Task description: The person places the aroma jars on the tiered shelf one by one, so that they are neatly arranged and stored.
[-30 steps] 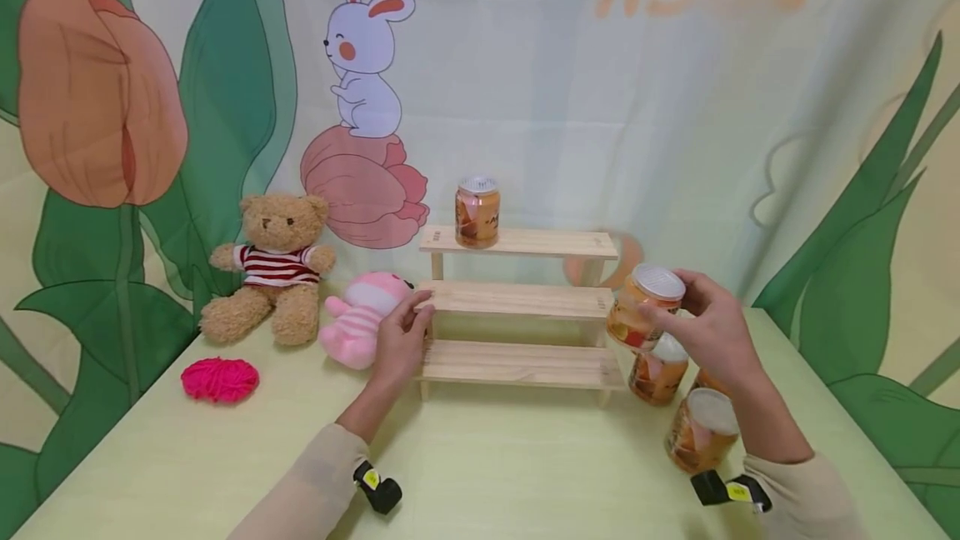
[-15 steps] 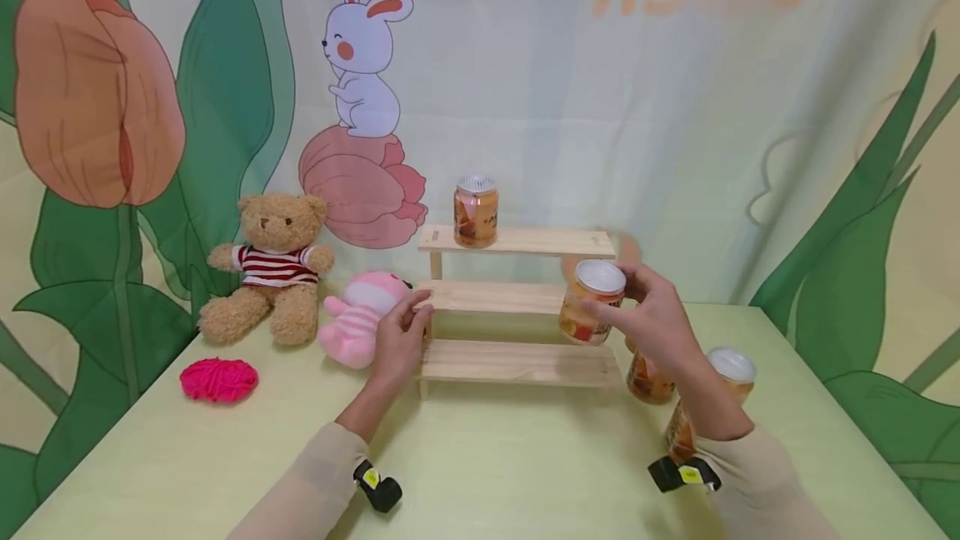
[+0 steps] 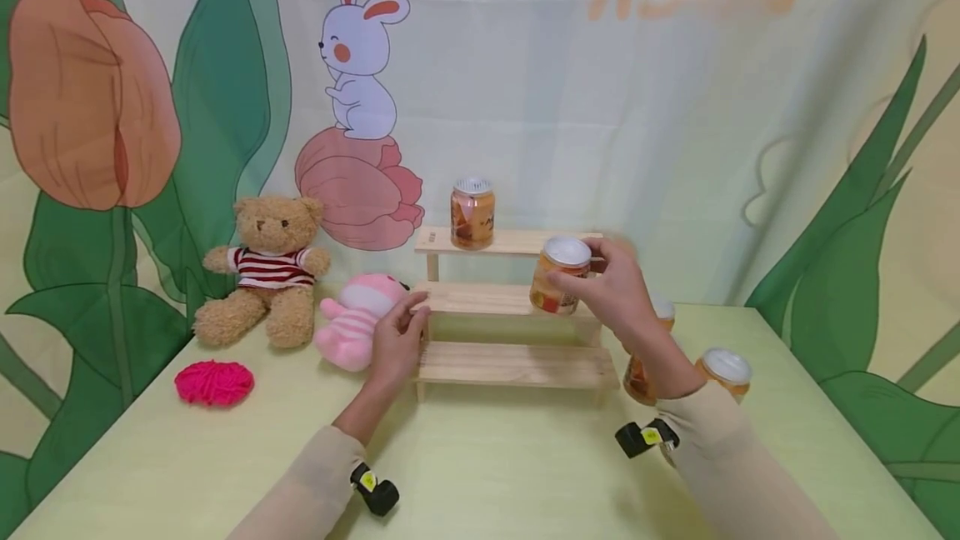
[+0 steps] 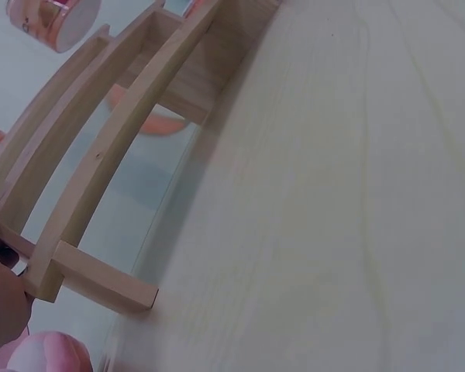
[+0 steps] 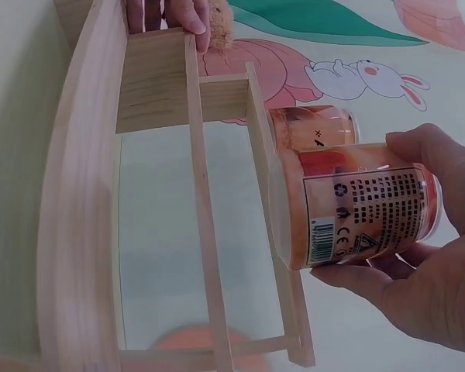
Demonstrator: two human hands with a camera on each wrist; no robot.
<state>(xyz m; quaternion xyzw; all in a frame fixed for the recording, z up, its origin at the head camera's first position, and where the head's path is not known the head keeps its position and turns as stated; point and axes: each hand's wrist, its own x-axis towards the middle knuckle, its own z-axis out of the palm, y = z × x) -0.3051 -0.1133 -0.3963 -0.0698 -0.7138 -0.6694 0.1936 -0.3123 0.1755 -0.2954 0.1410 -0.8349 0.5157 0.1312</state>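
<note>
My right hand (image 3: 618,290) grips a jar (image 3: 553,280) with a clear lid and orange-brown label, thumb on one side and fingers on the other. The jar is held upright in front of the right part of a three-tier wooden display shelf (image 3: 517,363); in the right wrist view the held jar (image 5: 356,209) shows a barcode and printed text. My left hand (image 3: 396,344) holds the left end of the shelf around its middle tier; its fingers (image 5: 190,15) bend over that board in the right wrist view. Another jar (image 3: 472,217) stands on the top tier's left part.
Several more jars stand on the table right of the shelf, including one jar (image 3: 724,369), partly behind my right forearm. At left are a pink plush toy (image 3: 352,327), a teddy bear (image 3: 273,273) and a pink yarn bundle (image 3: 215,382). A printed curtain (image 3: 525,65) hangs behind.
My right hand has carried the jar left and up, from above the jars at right to in front of the shelf's upper tiers. The left hand has stayed at the shelf's left end.
</note>
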